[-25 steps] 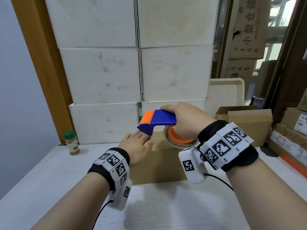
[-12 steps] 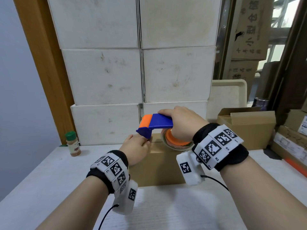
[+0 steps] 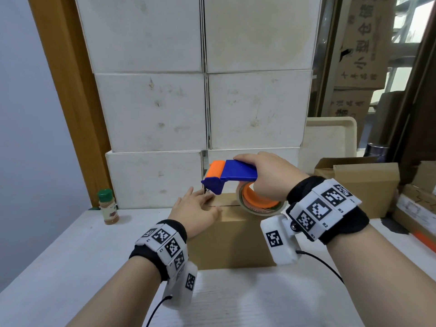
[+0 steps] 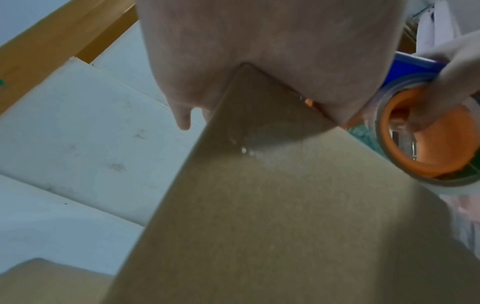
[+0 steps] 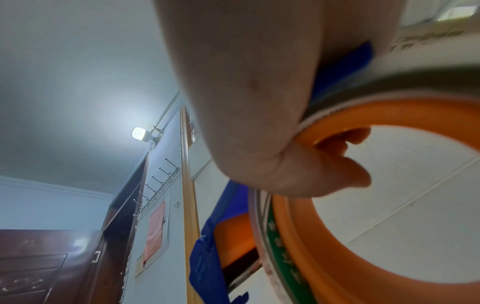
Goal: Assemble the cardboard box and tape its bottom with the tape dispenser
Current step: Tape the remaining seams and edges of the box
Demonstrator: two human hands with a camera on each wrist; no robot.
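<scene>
Large dark Chinese characters run down the stacked brown cartons (image 3: pixel 363 41) at the far right; they are too skewed to read with certainty. The black-and-white marker tiles on the right wristband (image 3: pixel 323 208) carry small codes, "R2" and "R3" among them. The spice jar (image 3: pixel 108 206) with a green cap has a label too small to read. The tape roll's green band bears pale print, seen blurred in the right wrist view.

The cardboard box (image 3: pixel 232 234) stands on the white table (image 3: pixel 70 251), flaps folded shut, a seam line showing on its top face. The left hand (image 3: pixel 197 212) lies flat over the box's top left corner, fingers straight and pressing down; in the left wrist view the corner of the box (image 4: pixel 259 185) meets the palm (image 4: pixel 272 41). Just beyond those fingertips hangs the blue nose of the tape dispenser (image 3: pixel 232 173), its orange roller on top, the toothed blade right by the fingertips. The right hand (image 3: pixel 271 175) grips the dispenser from above, fingers curled through the orange core of the tape roll (image 3: pixel 259 201), which sits on or just above the box top to the right of the left hand.

Behind the box rises a wall of white boxes (image 3: pixel 205 109), close to the dispenser's nose. An open brown carton (image 3: pixel 363 182) stands well to the right of the right wrist; the table near the person lies bare in front of the box.
</scene>
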